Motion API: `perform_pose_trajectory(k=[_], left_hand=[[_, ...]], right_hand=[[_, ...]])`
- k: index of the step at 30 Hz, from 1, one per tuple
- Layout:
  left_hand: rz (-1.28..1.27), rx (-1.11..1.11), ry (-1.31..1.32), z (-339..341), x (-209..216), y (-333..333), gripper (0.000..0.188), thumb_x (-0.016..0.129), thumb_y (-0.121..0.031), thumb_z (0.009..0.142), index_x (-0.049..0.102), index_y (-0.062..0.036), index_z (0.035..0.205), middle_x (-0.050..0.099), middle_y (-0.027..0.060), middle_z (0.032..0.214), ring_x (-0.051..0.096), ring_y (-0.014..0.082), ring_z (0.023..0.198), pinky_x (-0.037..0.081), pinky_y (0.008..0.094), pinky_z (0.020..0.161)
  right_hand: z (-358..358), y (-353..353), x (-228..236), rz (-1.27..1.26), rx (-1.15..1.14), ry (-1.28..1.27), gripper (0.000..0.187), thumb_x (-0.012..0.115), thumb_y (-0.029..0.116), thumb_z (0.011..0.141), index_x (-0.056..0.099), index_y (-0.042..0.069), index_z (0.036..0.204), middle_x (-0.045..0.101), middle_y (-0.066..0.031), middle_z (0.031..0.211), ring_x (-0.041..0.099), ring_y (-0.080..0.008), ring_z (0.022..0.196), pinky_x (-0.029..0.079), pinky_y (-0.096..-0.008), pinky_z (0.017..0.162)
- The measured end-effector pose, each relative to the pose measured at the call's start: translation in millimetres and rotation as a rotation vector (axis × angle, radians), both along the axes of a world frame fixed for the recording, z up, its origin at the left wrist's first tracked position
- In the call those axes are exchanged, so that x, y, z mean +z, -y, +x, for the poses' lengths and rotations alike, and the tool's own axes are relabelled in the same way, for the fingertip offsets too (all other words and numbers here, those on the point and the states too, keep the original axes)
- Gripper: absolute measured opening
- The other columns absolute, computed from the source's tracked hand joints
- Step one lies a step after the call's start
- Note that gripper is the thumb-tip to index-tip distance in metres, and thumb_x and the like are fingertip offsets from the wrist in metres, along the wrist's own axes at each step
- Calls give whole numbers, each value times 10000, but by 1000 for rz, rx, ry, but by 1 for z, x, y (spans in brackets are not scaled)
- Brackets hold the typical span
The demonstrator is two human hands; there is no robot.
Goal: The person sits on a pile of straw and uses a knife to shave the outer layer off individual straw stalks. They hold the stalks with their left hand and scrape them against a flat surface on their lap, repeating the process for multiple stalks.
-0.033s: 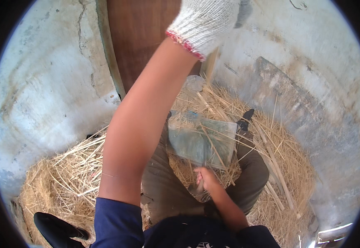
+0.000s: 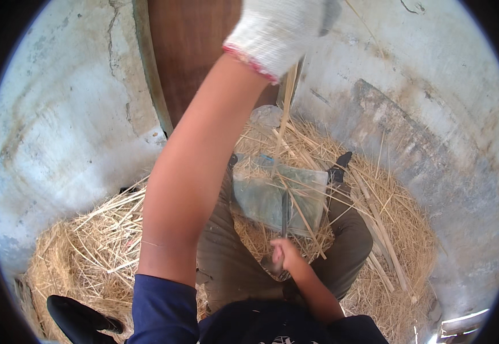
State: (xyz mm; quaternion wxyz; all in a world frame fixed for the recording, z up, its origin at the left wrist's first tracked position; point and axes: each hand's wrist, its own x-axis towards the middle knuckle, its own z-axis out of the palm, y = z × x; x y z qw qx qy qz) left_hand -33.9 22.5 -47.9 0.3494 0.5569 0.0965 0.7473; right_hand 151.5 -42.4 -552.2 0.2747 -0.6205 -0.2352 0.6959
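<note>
The right hand (image 2: 286, 255) is bare and closed in a fist around the lower end of a knife (image 2: 284, 213), low between the bent legs of the seated person I'm watching. The knife's dark, narrow blade points away from the body, over a greenish-grey sheet (image 2: 255, 199). The left hand (image 2: 284, 34), in a white knitted glove with a red edge, is raised high in front; its fingertips are out of my sight, so I can't tell whether they are curled or spread. A pale, straw-coloured strip (image 2: 287, 103) runs down from just below the glove toward the far part of the sheet, its upper end hidden, and I can't tell whether the left hand has hold of it.

The sheet lies between the brown-olive trouser legs (image 2: 226, 258), with loose straws scattered across its far edge and a thin slat (image 2: 300, 209) slanting over it. Dry straw (image 2: 89, 252) is heaped to the person's left and spreads around to the right, where longer slats (image 2: 382, 235) lie beside the right knee. Farther out, a reddish-brown panel (image 2: 189, 46) stands upright between stained, pale walls (image 2: 71, 126), the left one cracked
</note>
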Motion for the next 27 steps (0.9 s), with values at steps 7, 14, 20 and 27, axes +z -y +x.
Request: perform_pose_trajectory(k=[7,14,20,27], left_hand=[[102,-22,46,-36,-2,-15,626,574,-641,972,333,-257,540,252,-91,461,227,88,379,171,273,388],[121,9,86,-44,-3,-19,607,565,-633,980,353,-261,549,255,-97,468,227,78,382,178,265,388],[161,26,45,-41,-10,-20,594,558,-617,991,365,-261,556,273,-99,471,237,72,381,188,261,382],[132,63,1,-35,-7,-23,588,548,-606,1000,368,-260,560,286,-97,471,248,70,379,191,259,377]], right_hand=[[1,9,53,269,38,23,198,741,111,853,576,25,784,530,-45,587,479,-133,437,395,-321,405],[1,15,177,892,-320,41,200,664,85,938,523,60,799,506,-28,562,477,-123,450,394,-295,443],[3,17,232,1300,-252,-556,228,529,164,996,419,107,805,443,-35,585,417,-146,471,422,-351,554],[-7,20,238,1529,-333,-761,212,442,177,1003,396,125,803,450,-42,602,432,-164,502,429,-369,576]])
